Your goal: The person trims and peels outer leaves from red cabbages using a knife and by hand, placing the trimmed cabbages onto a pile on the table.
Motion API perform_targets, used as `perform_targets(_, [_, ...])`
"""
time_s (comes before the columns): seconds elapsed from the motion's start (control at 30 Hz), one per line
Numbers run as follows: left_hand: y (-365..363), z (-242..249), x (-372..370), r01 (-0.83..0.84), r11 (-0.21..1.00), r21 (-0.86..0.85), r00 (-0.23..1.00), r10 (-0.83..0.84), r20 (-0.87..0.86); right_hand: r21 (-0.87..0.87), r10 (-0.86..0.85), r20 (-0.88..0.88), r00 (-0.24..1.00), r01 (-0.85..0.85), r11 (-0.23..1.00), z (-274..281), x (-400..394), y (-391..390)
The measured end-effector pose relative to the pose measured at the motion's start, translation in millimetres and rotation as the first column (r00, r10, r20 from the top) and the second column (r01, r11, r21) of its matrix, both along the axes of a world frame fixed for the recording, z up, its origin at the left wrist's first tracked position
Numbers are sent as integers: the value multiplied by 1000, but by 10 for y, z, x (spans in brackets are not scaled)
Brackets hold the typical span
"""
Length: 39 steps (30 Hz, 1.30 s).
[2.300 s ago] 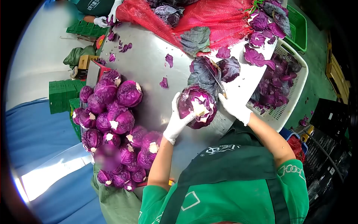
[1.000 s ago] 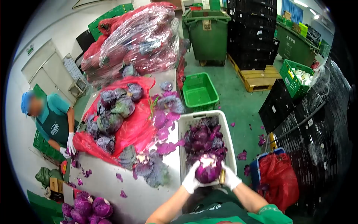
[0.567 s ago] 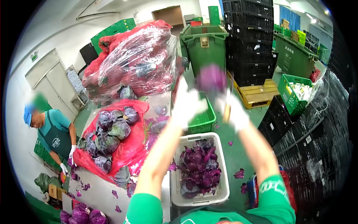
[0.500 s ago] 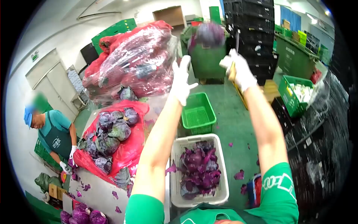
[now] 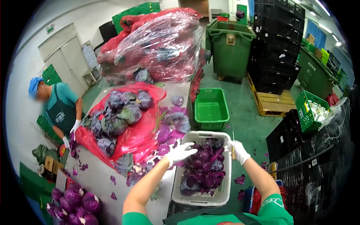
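White gloves cover both of my hands. My left hand (image 5: 182, 153) is over the left rim of the white basket (image 5: 227, 180), fingers apart and holding nothing. At the basket's right rim, my right hand (image 5: 238, 151) is closed around a knife (image 5: 233, 150), its thin blade pointing up. Purple cabbage leaves (image 5: 204, 167) fill much of the basket. A small dark cabbage piece (image 5: 240, 14) shows in the air above the green wheeled bin (image 5: 231, 48). Left of my hands, whole cabbages (image 5: 123, 108) rest on red netting (image 5: 144, 129) on the metal table (image 5: 103, 191).
A co-worker (image 5: 62, 108) in a blue cap stands at the table's left. Wrapped red sacks (image 5: 161, 45) are piled behind. A green basket (image 5: 212, 107) stands beyond the white one. Black crates (image 5: 275, 48) rise on a yellow pallet (image 5: 270, 102). Peeled cabbages (image 5: 77, 202) lie lower left.
Both my hands have come down from in front of the bin to the white basket. The airborne cabbage piece is farther away and smaller. The view has shifted, showing more of the table.
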<state>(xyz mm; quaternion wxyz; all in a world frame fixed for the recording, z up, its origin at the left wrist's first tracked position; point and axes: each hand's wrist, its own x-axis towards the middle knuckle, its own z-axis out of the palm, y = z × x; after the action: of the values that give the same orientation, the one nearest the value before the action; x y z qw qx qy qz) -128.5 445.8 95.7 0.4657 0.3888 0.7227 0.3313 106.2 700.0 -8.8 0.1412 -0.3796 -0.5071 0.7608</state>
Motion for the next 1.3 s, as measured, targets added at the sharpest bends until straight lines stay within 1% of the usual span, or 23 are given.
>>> perform_targets(0.07, [-523,68,-45,-109,994,-17,994,109,3,-123,48,130,990,-32,992,-264,31,-430])
perform_targets(0.1, [-787,475,62,-144,989,-18,989,144,28,-171,84,144,986,-59,984,-331,39,-633])
perform_targets(0.13, [-1041,481,52,-252,967,-35,937,252,242,-191,124,158,980,-93,977,-375,24,-810])
perform_targets(0.17, [-1390,-76,-165,-175,983,62,971,182,-158,-170,154,146,977,-128,977,-393,10,-979])
perform_targets(0.2, [-1744,-295,-92,-290,908,301,919,353,-177,-158,190,137,972,-168,973,-383,-13,-1163])
perform_targets(0.23, [-2059,-286,11,-503,836,217,861,506,46,-149,196,131,972,-176,973,-324,-48,-1350])
perform_targets(0.33, [-2969,-130,320,-654,728,205,611,669,-424,-65,264,114,958,-258,964,-81,-187,-1943])
perform_targets(0.43, [-3806,-391,599,-721,645,254,386,678,-626,-36,390,24,921,-389,921,235,-370,-2675])
perform_targets(0.53, [-4268,-811,910,-826,556,87,326,599,-732,-134,597,-25,802,-594,793,823,-629,-3602])
perform_targets(0.6, [-4384,-1028,960,-830,552,74,350,620,-702,-92,679,-233,697,-711,698,729,-832,-4208])
perform_targets(0.67, [-4393,-1141,878,-815,578,-28,495,671,-551,-53,785,-209,584,-808,587,257,-1167,-4636])
perform_targets(0.7, [-4353,-1173,801,-808,590,14,487,680,-548,-44,781,-216,586,-805,592,91,-1322,-4768])
perform_targets(0.73, [-4281,-1162,711,-804,594,24,484,677,-555,-8,707,-222,672,-726,687,-41,-1482,-4873])
perform_targets(0.8, [-4155,-1106,484,-783,557,278,281,715,-640,-30,593,-238,770,-616,787,-72,-1763,-4848])
perform_targets(0.87, [-4054,-778,129,-716,596,364,309,738,-600,-152,504,-258,824,-550,821,-121,-1825,-4630])
perform_targets(0.93, [-3817,-448,-211,-623,649,436,458,755,-469,-72,342,-206,917,-363,929,-337,-1848,-4507])
perform_targets(0.97, [-3793,-900,-612,-448,823,348,369,525,-766,23,353,-213,911,-356,934,-445,-1818,-4381])
perform_targets(1.0, [-3558,-620,-660,-603,676,424,386,712,-586,-73,382,-129,915,-393,917,-250,-1690,-4217])
perform_targets(1.07, [-3273,-591,-1023,-538,682,495,401,724,-562,14,321,-183,929,-324,946,-266,-1633,-3898])
perform_targets(1.1, [-3147,-523,-1245,-529,720,449,512,693,-508,-113,241,-127,962,-255,960,-182,-1593,-3738])
perform_targets(1.13, [-3039,-582,-1463,-478,755,450,511,655,-557,-107,200,-95,975,-209,972,-229,-1571,-3531])
perform_targets(1.2, [-2909,-724,-1845,-412,839,355,425,521,-740,-33,100,-78,992,-103,994,-200,-1504,-3169])
perform_targets(1.3, [-2950,-686,-2422,-435,871,228,357,399,-845,59,-51,-3,999,51,997,-52,-1421,-2723])
